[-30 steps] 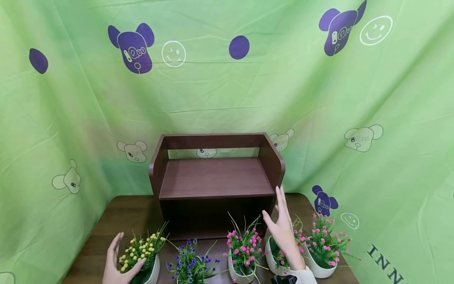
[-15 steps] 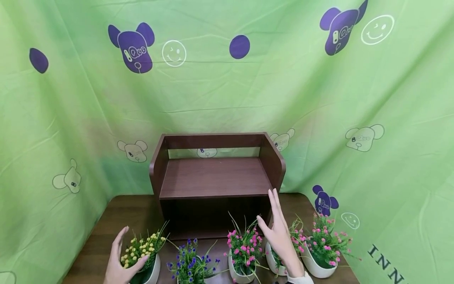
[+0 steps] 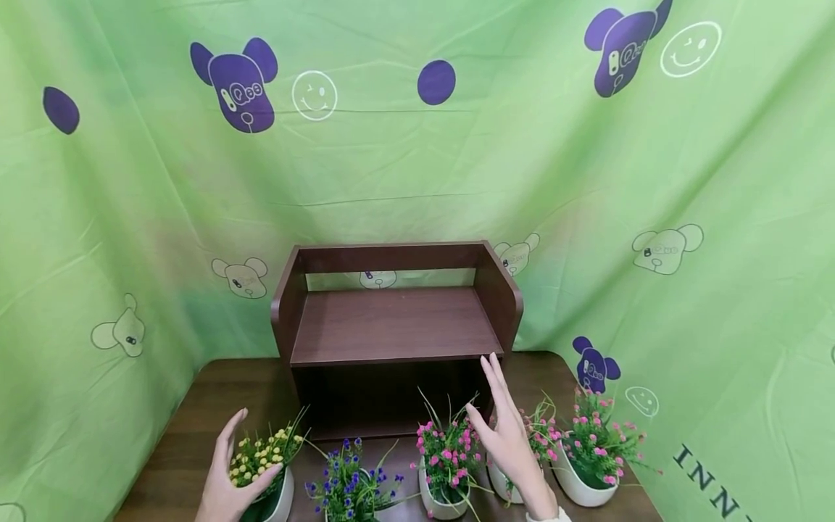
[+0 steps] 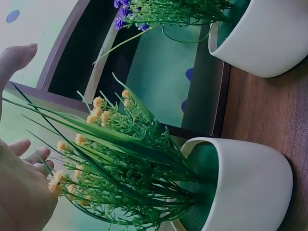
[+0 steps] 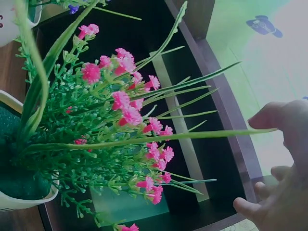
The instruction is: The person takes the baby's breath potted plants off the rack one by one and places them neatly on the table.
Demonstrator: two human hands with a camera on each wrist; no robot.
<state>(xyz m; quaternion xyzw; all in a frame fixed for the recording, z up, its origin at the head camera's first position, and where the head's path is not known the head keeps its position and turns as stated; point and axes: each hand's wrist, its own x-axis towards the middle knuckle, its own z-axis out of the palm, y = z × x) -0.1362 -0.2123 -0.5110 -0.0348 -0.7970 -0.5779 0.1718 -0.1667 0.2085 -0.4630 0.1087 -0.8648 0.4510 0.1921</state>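
Observation:
My left hand (image 3: 225, 475) hovers at the left side of a white-potted plant with yellow flowers (image 3: 261, 457), thumb and fingers spread apart. In the left wrist view, that plant's white pot (image 4: 255, 187) stands on the table, with the hand up by the flower tips. My right hand (image 3: 512, 446) is held up with straight fingers over the pink-flowered plants. It partly covers one potted pink plant (image 3: 543, 435), right of another pink-flowered plant (image 3: 450, 453). Long grass blades (image 5: 207, 135) reach toward the right thumb in the right wrist view. Neither hand grips anything.
A dark brown two-tier shelf (image 3: 398, 326) stands at the back of the wooden table (image 3: 228, 391). Between the hands is a blue-flowered plant (image 3: 352, 482). Another pink-flowered plant (image 3: 596, 442) stands at the far right. A green printed cloth (image 3: 391, 167) hangs behind.
My left hand has moved right and a little up, across the yellow-flowered plant. The right hand has shifted left and slightly down. The potted plants keep their places.

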